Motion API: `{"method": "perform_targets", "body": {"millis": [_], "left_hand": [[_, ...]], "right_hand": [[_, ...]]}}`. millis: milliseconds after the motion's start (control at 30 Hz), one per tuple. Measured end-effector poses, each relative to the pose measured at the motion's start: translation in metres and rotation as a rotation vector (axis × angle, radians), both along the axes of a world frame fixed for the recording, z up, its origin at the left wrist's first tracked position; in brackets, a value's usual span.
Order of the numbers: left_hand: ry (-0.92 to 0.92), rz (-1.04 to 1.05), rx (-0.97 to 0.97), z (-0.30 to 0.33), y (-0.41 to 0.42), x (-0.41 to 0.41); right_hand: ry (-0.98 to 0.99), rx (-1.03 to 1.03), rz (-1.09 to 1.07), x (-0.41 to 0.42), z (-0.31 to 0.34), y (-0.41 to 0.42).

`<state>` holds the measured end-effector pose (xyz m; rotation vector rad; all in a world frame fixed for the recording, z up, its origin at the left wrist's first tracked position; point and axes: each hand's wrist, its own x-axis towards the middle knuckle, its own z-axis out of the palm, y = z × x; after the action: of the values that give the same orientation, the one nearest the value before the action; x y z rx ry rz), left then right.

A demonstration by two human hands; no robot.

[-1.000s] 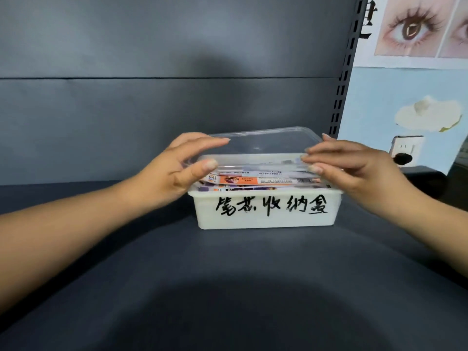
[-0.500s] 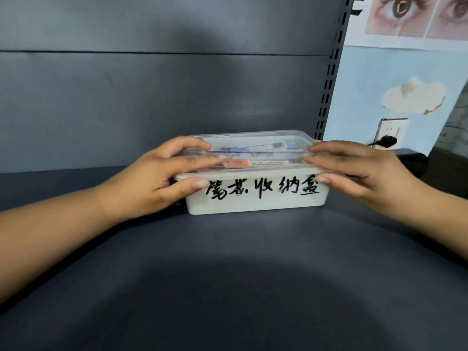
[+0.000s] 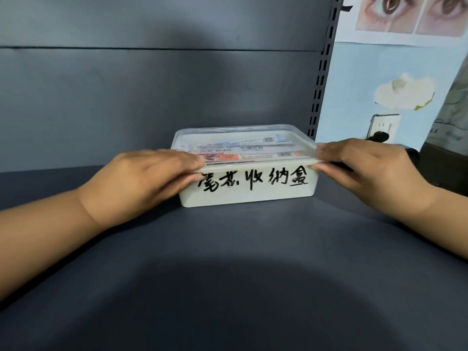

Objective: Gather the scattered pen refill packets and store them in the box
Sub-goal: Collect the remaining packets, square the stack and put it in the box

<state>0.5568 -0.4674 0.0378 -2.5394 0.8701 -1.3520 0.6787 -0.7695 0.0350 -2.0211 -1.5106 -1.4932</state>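
Observation:
A white plastic box (image 3: 249,196) with black handwritten characters on its front stands on the dark grey shelf (image 3: 228,262). A clear lid (image 3: 240,133) lies flat on top of it. Through the lid I see several pen refill packets (image 3: 243,154) stacked inside. My left hand (image 3: 141,181) grips the box's left end, fingers on the lid's edge and thumb on the front wall. My right hand (image 3: 364,171) pinches the right end of the lid and rim between fingers and thumb.
A dark grey back panel (image 3: 152,97) rises right behind the box. A slotted upright (image 3: 321,72) stands at the back right. Beyond it is a light blue wall with a socket (image 3: 385,126) and a black plug (image 3: 378,136).
The lid, held tilted above the box a second ago, now lies flat on the rim. Both hands have slid down onto the box's ends and grip its edges.

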Motion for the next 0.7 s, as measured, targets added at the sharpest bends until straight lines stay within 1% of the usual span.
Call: {"method": "perform_targets", "body": {"millis": [100,200,267,367,400,433,500,533,567,633,700], "left_hand": [[-0.013,0.024,0.009,-0.002,-0.002,-0.001],[0.052,0.048,-0.048,-0.002,-0.007,-0.003],[0.156,0.025,-0.162,0.004,-0.014,-0.008],[0.348,-0.044,-0.425,0.030,-0.022,-0.010],[0.416,-0.023,-0.513,0.040,-0.023,-0.006],[0.478,0.048,-0.560,0.050,-0.023,0.000],[0.639,0.261,-0.570,0.062,-0.021,0.014],[0.743,0.345,-0.565,0.065,-0.021,0.019],[0.845,0.397,-0.557,0.066,-0.022,0.022],[1.007,0.430,-0.499,0.058,-0.019,0.024],[1.073,0.470,-0.496,0.053,-0.018,0.023]], "right_hand": [[-0.057,-0.019,-0.024,-0.002,0.001,0.000],[0.029,-0.035,-0.017,-0.006,0.003,0.000],[0.177,-0.026,-0.008,-0.011,0.009,0.000],[0.509,-0.027,0.036,-0.015,0.035,0.009],[0.628,-0.023,0.033,-0.012,0.045,0.015],[0.775,-0.061,-0.015,-0.006,0.054,0.021],[1.072,-0.239,-0.158,0.005,0.067,0.032],[1.174,-0.317,-0.206,0.007,0.070,0.038],[1.238,-0.373,-0.236,0.008,0.071,0.044],[1.290,-0.441,-0.281,0.009,0.069,0.050],[1.271,-0.482,-0.287,0.009,0.067,0.054]]}}
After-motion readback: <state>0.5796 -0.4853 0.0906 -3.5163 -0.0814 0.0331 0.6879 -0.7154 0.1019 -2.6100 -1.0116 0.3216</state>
